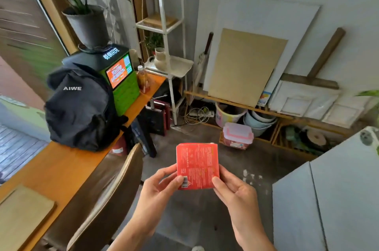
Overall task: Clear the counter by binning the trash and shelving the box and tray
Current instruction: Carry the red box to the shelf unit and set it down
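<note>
A flat red box with small print and a barcode is held in front of me over the floor. My left hand pinches its lower left corner, and my right hand grips its lower right edge. The orange wooden counter runs along the left. A light wooden tray lies on the counter's near end. A white metal shelf unit stands at the counter's far end; its lower shelf holds a pale vase.
On the counter sit a black backpack, a green machine with a screen, a potted plant and a bottle. A chair stands beside the counter. Boards lean on the wall over buckets and a lidded container.
</note>
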